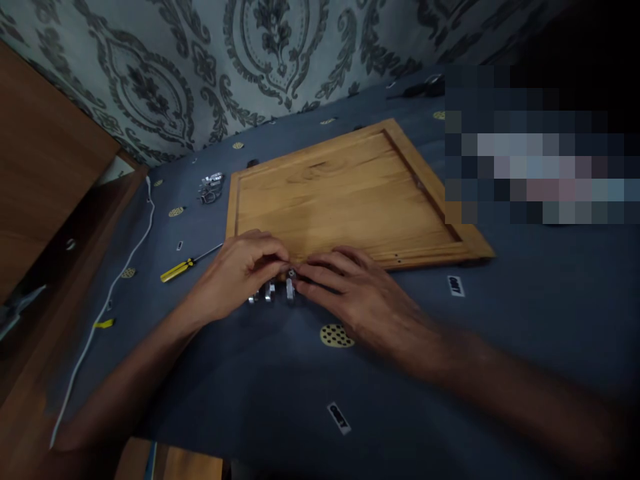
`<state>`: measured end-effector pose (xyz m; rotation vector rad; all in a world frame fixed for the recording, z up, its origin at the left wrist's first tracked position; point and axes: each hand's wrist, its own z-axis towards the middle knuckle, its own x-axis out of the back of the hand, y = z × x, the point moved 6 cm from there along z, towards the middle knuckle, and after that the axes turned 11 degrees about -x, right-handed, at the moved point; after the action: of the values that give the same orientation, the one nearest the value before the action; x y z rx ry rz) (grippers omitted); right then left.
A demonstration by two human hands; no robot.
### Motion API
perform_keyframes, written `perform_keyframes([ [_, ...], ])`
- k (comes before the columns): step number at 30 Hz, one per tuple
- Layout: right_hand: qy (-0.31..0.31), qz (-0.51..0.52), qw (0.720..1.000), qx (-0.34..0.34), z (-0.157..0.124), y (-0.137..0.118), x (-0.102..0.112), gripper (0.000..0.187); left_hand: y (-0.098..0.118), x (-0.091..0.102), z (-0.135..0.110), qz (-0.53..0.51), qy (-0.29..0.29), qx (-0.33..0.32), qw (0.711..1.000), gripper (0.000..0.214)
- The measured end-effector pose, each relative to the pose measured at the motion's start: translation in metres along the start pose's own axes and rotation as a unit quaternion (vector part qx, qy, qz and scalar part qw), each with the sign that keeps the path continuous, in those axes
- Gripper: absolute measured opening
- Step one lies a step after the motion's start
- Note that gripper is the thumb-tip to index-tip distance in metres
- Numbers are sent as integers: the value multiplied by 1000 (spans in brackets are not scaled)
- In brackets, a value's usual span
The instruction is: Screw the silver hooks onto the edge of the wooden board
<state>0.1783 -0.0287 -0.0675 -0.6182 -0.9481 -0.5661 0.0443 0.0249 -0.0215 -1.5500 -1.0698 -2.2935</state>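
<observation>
On a dark blue patterned cloth (260, 387), one rectangular brown wooden panel (325, 200) lies with its long axis running left to right. Three shiny silver metal fittings (291, 290) show at its near edge, the rightmost pointing toward the person. Beside that one, the left hand (240, 273) draws thumb and fingers together; the right hand (370, 293) extends its fingers. I cannot tell what either pinches. Cloth stretches before the near edge; one yellow-handled screwdriver (177, 270) lies left.

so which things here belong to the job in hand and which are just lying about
Likely the job:
framed wooden panel
nearest silver metal fittings
yellow-handled screwdriver
farther metal pieces, possibly

Seemingly lying about:
white cable
unidentified black object
</observation>
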Motion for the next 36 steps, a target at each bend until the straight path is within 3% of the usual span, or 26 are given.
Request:
perform_keyframes([
  [25, -4, 4, 1000, 9, 1, 0, 1, 37, -4, -5, -1, -14, -30, -32, 999, 9],
  [36, 6, 1, 1000, 10, 1, -1, 4, 30, 0, -6, 0, -15, -38, -32, 999, 10],
])
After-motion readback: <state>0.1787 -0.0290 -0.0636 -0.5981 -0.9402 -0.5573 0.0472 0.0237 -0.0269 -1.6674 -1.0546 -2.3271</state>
